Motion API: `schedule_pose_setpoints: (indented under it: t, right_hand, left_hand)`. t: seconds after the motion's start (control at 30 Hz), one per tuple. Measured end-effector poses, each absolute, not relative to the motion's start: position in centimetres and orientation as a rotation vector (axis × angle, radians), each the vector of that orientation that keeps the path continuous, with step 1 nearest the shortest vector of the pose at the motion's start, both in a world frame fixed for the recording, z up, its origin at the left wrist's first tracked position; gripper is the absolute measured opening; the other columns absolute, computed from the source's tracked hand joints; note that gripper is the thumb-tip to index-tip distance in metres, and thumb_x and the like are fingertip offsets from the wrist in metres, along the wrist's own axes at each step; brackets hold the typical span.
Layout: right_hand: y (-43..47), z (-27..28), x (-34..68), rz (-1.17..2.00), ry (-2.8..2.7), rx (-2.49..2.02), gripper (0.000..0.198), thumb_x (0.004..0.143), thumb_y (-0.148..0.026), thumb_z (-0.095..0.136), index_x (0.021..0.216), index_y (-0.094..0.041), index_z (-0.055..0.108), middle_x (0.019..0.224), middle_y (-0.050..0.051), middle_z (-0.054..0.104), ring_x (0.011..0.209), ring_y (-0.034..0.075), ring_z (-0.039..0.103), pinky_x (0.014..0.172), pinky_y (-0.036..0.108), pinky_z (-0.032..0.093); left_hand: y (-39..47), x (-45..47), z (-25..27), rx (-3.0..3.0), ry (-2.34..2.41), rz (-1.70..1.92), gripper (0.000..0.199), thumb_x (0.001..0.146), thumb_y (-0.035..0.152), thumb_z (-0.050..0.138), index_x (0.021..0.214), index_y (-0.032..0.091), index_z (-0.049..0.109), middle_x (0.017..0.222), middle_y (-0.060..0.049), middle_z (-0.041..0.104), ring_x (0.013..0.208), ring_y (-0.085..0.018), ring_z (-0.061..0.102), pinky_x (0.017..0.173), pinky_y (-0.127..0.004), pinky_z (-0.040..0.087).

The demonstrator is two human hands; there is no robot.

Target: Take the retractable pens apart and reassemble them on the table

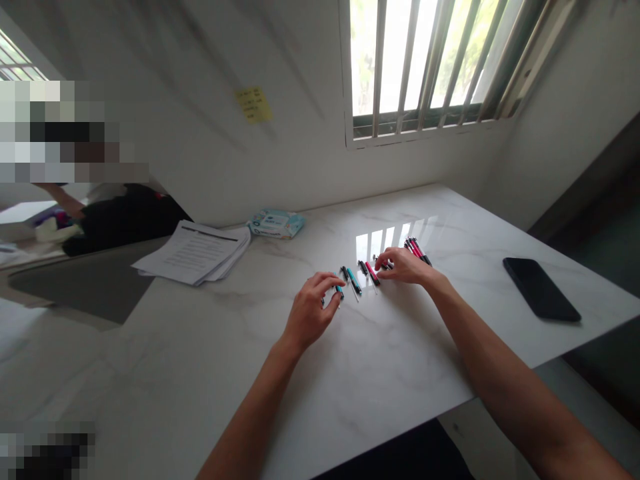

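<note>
A teal pen barrel (354,280) and a red pen barrel (372,273) lie slanting in a row on the white marbled table (380,360), between the person's two hands; a short black piece (344,273) lies just beside the teal one, another dark piece (363,268) just beside the red one, and a thin pale rod (353,291) lies along the teal barrel's near side; a second teal piece (339,291) shows at the left hand.

The left hand (311,303) is loosely curved, thumb and fingertips parted around that second teal piece, with nothing seen gripped; the right hand (403,265) bends down over small dark parts next to the red barrel, its thumb and fingers drawn close, and whether it grasps one cannot be told.

Past the right hand lies a bunch of red and black pens (416,249); farther right, a dark phone (541,290) lies flat near the table's edge; toward the wall sit a light-blue packet (277,223) and, beside it, a stack of printed papers (195,252); a yellow note (254,105) is stuck on the wall, left of a barred window (425,60); at far left another person in dark clothing (125,213) is partly visible.
</note>
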State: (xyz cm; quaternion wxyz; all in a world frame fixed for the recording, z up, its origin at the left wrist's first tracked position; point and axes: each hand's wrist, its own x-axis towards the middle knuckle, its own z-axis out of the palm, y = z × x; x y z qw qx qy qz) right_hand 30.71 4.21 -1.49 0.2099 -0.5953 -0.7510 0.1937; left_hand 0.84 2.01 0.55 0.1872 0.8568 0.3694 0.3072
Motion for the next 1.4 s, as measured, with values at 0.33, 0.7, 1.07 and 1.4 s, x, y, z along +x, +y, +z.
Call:
schedule_pose_setpoints:
  t: [0.33, 0.7, 1.07, 1.4]
  right_hand:
    - [4.3, -1.6, 31.1, 0.509, -2.061, -1.723, 0.012, 0.083, -0.026, 0.071, 0.088, -0.023, 0.081, 0.09, 0.003, 0.072, 0.077, 0.017, 0.063, 0.067, 0.025, 0.042]
    - [4.3, -1.7, 31.4, 0.536, -1.975, -1.747, 0.013, 0.084, -0.028, 0.07, 0.089, -0.023, 0.081, 0.091, 0.003, 0.073, 0.077, 0.017, 0.064, 0.067, 0.024, 0.043]
    - [4.0, -1.1, 33.6, 0.544, -1.877, -1.801, 0.015, 0.085, -0.038, 0.074, 0.089, -0.026, 0.083, 0.087, 0.003, 0.07, 0.078, 0.018, 0.063, 0.068, 0.028, 0.045]
    - [4.5, -1.7, 33.2, 0.662, -1.907, -1.821, 0.018, 0.08, -0.037, 0.078, 0.087, -0.022, 0.085, 0.081, 0.004, 0.074, 0.071, 0.017, 0.063, 0.062, 0.027, 0.042]
  left_hand:
    - [2.0, 0.9, 0.6, 2.402, 1.027, 0.854, 0.02, 0.095, 0.021, 0.057, 0.107, 0.027, 0.072, 0.12, -0.007, 0.068, 0.117, -0.024, 0.064, 0.092, -0.036, 0.056]
    - [2.0, 0.9, 0.7, 2.404, 1.038, 0.859, 0.02, 0.094, 0.021, 0.058, 0.106, 0.027, 0.072, 0.12, -0.006, 0.068, 0.114, -0.023, 0.065, 0.089, -0.035, 0.057]
    - [2.0, 0.8, 0.6, 2.402, 1.041, 0.858, 0.019, 0.095, 0.022, 0.058, 0.107, 0.027, 0.072, 0.121, -0.006, 0.067, 0.114, -0.023, 0.065, 0.093, -0.035, 0.056]
    - [2.0, 0.8, 0.4, 2.394, 1.033, 0.87, 0.02, 0.095, 0.021, 0.058, 0.108, 0.027, 0.072, 0.121, -0.005, 0.067, 0.117, -0.023, 0.064, 0.095, -0.036, 0.055]
